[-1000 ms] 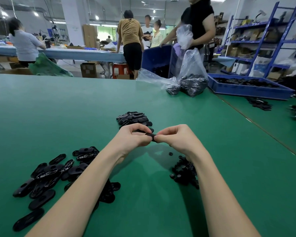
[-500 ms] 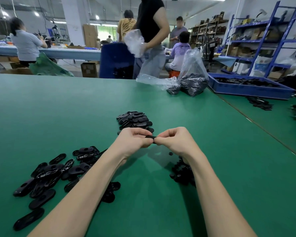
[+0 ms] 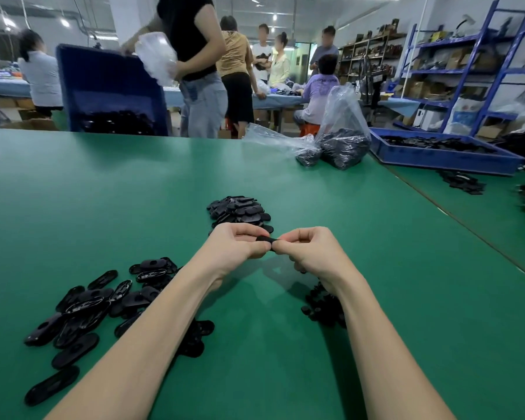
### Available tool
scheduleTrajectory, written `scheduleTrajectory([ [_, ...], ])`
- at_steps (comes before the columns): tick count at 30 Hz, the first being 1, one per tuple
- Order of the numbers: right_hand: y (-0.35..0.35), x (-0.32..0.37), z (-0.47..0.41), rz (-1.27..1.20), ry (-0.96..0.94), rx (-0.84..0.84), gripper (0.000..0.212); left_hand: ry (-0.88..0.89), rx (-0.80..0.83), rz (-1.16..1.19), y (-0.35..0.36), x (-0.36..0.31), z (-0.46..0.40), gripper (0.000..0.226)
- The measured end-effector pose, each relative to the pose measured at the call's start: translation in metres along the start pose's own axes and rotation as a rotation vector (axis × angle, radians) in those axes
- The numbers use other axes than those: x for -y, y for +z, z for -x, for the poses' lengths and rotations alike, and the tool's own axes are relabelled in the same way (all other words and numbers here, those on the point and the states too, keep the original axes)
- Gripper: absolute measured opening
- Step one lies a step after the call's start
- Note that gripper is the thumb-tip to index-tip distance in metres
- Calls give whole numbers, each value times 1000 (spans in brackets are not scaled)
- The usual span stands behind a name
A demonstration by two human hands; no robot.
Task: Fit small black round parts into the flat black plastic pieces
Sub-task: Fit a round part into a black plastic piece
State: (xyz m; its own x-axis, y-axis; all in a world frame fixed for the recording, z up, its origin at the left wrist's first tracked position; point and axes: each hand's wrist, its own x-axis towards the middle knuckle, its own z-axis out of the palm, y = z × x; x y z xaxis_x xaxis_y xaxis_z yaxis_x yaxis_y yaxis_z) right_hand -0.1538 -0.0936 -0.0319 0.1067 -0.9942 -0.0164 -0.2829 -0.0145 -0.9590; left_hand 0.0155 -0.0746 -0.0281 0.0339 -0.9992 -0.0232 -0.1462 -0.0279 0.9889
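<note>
My left hand (image 3: 235, 244) and my right hand (image 3: 311, 250) meet over the green table (image 3: 103, 192), both pinching one flat black plastic piece (image 3: 263, 239) between their fingertips. Only its top edge shows; whether a round part sits in it is hidden. A loose heap of flat black pieces (image 3: 82, 310) lies at the lower left, partly under my left forearm. A neater stack of flat pieces (image 3: 240, 211) sits just beyond my hands. A small heap of black round parts (image 3: 323, 307) lies beside my right wrist.
Two clear plastic bags of black parts (image 3: 343, 147) stand at the table's far edge. A blue tray (image 3: 446, 156) with black pieces sits far right. A person carries a blue crate (image 3: 109, 89) behind the table; other people stand and sit further back.
My hands stay together on the same piece with small finger shifts. The person behind the table has walked left with the blue crate and a plastic bag.
</note>
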Motion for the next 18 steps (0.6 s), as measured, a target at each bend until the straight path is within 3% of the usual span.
scheduleTrajectory([
  [10,3,4,3,22,-61,-54,16,14,-49,-51,4,-1,0,16],
  [18,-2,-1,4,-164,28,-10,7,287,-1,-346,-7,1,-1,18],
])
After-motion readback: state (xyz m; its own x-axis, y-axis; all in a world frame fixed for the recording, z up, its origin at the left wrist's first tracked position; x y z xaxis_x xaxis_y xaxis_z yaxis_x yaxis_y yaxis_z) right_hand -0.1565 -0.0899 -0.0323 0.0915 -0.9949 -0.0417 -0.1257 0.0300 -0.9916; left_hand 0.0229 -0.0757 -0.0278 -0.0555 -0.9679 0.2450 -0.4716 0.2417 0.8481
